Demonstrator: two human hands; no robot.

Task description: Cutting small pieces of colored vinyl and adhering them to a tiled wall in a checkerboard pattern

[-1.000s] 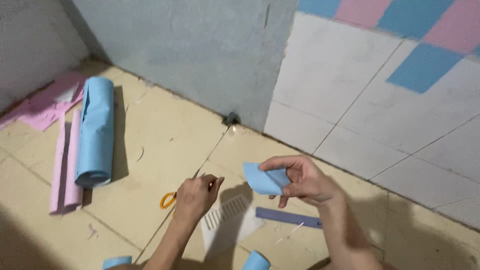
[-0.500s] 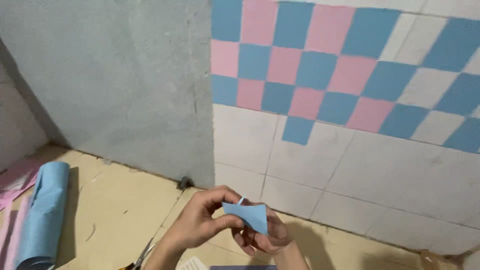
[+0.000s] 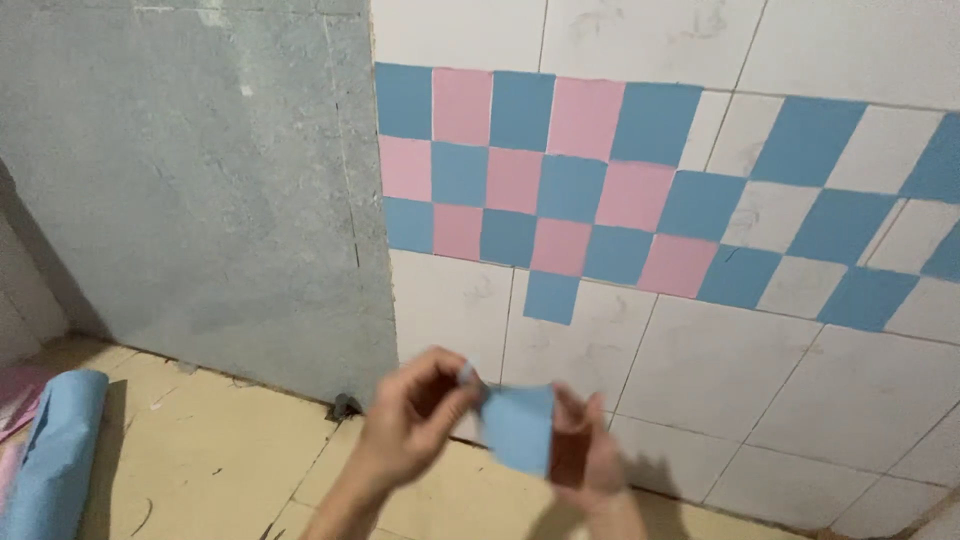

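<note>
Two hands are up in front of a tiled wall. They hold a small blue square sheet between them, low in the picture at about 6 o'clock. The left hand pinches the sheet's top left corner with its thumb and fingers pressed together. The right hand is behind the sheet's right side, and its fingers are closed on that edge. Both hands are blurry.

Up at 12 o'clock, blue and pink squares sit on the white tiles like a checkerboard. A plain grey wall fills the 10 o'clock side. At 8 o'clock a blue roll lies on the tan floor, with something pink just beside it.
</note>
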